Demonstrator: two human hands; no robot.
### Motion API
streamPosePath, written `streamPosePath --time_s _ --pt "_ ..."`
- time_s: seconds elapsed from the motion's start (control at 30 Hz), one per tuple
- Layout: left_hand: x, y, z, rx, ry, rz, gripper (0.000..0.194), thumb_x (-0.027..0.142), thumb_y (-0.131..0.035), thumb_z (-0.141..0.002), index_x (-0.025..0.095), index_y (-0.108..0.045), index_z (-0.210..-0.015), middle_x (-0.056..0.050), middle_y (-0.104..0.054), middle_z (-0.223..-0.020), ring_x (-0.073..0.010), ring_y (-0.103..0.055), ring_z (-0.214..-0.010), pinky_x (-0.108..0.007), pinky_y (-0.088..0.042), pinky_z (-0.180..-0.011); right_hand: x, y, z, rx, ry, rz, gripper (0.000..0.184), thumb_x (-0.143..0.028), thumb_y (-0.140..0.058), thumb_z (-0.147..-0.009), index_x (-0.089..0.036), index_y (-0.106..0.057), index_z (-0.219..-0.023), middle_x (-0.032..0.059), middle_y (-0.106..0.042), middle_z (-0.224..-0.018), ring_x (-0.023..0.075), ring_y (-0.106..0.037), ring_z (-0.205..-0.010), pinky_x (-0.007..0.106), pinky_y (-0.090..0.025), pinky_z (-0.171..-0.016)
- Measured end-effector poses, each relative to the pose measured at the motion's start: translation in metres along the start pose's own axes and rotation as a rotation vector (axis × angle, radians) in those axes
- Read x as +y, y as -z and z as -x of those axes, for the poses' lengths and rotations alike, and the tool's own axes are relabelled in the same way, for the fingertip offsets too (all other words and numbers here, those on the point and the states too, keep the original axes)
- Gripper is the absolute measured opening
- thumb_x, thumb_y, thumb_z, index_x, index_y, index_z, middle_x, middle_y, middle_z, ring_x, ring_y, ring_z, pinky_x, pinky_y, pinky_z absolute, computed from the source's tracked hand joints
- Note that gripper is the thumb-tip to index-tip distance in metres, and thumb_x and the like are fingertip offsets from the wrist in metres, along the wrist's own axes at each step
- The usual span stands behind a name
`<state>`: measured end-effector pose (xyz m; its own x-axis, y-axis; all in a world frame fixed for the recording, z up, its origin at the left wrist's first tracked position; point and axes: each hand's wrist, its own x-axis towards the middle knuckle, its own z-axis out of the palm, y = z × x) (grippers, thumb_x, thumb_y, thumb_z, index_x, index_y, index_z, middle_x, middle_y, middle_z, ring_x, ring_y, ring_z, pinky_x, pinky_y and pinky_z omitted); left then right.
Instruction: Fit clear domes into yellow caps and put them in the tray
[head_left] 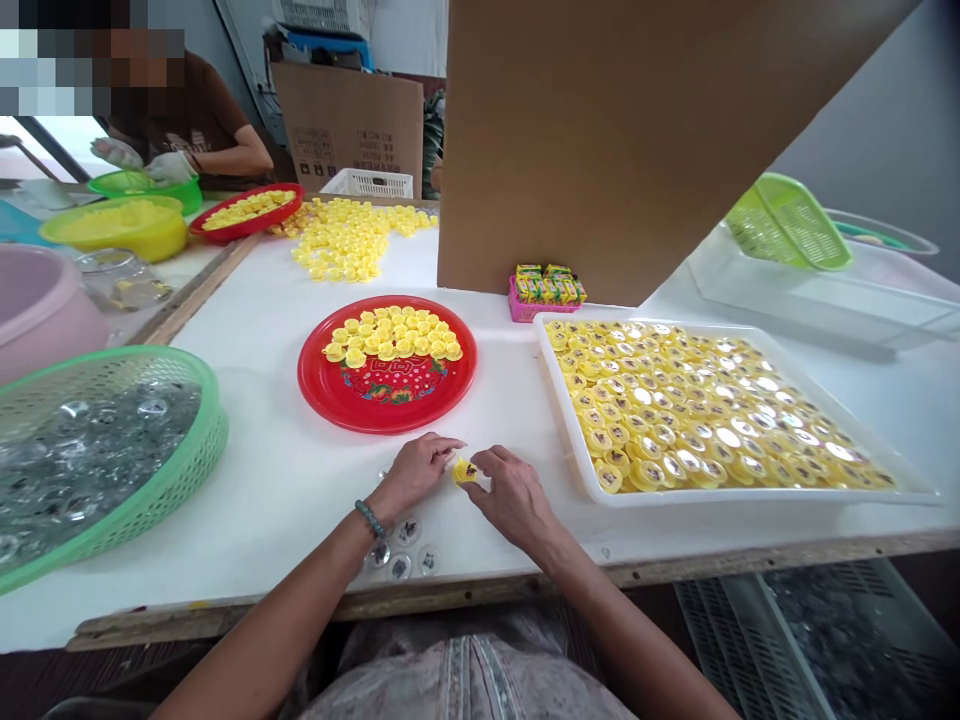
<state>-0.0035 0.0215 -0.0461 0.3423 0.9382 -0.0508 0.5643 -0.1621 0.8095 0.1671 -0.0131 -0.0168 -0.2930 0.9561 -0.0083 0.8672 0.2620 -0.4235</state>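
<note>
Between the thumb and fingers of my right hand (pixel 516 498) is a small round yellow plastic piece (pixel 463 471) with a dark print on its face. My left hand (pixel 417 474) is just left of it, its thumb and fingers closed together; whatever they hold is hidden. Several clear round discs (pixel 407 531) with dark prints lie on the table beside and under my left wrist. Beyond my hands, a red tray (pixel 390 408) carries yellow cup-shaped pieces (pixel 386 335) on its far half. To the right, a white tray (pixel 757 493) is filled with yellow pieces with shiny printed faces.
A green basket (pixel 214 430) of clear discs stands at left, near a pink tub (pixel 45 310). A pink basket (pixel 525 310) of small packets sits before a tall cardboard sheet (pixel 600 150). Loose yellow pieces (pixel 345 240) lie farther back. A gloved co-worker (pixel 217 130) sits at far left.
</note>
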Motion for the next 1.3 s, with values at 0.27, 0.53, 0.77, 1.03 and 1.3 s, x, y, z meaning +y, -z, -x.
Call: streamPosePath --time_s 0.27,0.53,0.77,1.03,1.3 --pt "-0.001 -0.011 -0.001 -0.041 0.015 0.192 0.023 0.018 -0.05 -0.077 0.019 -0.07 -0.088 -0.002 -0.065 -0.078 -0.0129 -0.053 -0.06 -0.024 -0.043 -0.063 -0.003 -0.012 -0.001 -0.044 -0.055 0.119 0.012 -0.021 -0.054 -0.083 -0.018 -0.06 -0.092 0.0052 -0.061 -0.091 0.0172 -0.058 -0.086 0.024 -0.039 -0.07" --pt "-0.005 -0.017 0.001 0.012 0.078 0.259 0.02 0.018 -0.052 -0.075 0.018 -0.07 -0.083 -0.001 -0.066 -0.071 -0.015 -0.057 -0.065 -0.025 -0.043 -0.065 0.005 -0.013 -0.004 -0.03 0.027 0.063 0.017 -0.014 -0.055 -0.082 -0.021 -0.064 -0.095 0.0046 -0.063 -0.094 0.0164 -0.059 -0.085 0.023 -0.041 -0.072" --pt "-0.007 -0.019 0.0 -0.007 0.113 0.307 0.02 0.017 -0.053 -0.074 0.019 -0.071 -0.083 -0.003 -0.07 -0.083 -0.0172 -0.062 -0.075 -0.026 -0.046 -0.071 0.016 -0.015 -0.008 -0.059 0.121 0.05 0.015 -0.012 -0.056 -0.081 -0.02 -0.066 -0.088 0.0041 -0.065 -0.088 0.0148 -0.061 -0.077 0.022 -0.041 -0.065" --pt "-0.011 -0.023 0.001 -0.006 0.149 0.381 0.021 0.021 -0.056 -0.074 0.019 -0.071 -0.089 -0.003 -0.071 -0.083 -0.0182 -0.064 -0.077 -0.027 -0.047 -0.071 0.026 -0.007 -0.017 -0.15 0.266 -0.014 0.016 -0.005 -0.057 -0.077 -0.018 -0.067 -0.08 0.003 -0.065 -0.083 0.0128 -0.061 -0.073 0.02 -0.04 -0.063" --pt "-0.01 -0.023 0.001 0.011 0.12 0.323 0.016 0.021 -0.056 -0.073 0.019 -0.07 -0.081 -0.003 -0.07 -0.083 -0.0179 -0.063 -0.076 -0.027 -0.046 -0.07 0.023 -0.015 -0.005 -0.019 0.074 -0.103 0.021 -0.012 -0.059 -0.08 -0.021 -0.067 -0.097 0.0038 -0.068 -0.092 0.0139 -0.063 -0.075 0.021 -0.042 -0.066"
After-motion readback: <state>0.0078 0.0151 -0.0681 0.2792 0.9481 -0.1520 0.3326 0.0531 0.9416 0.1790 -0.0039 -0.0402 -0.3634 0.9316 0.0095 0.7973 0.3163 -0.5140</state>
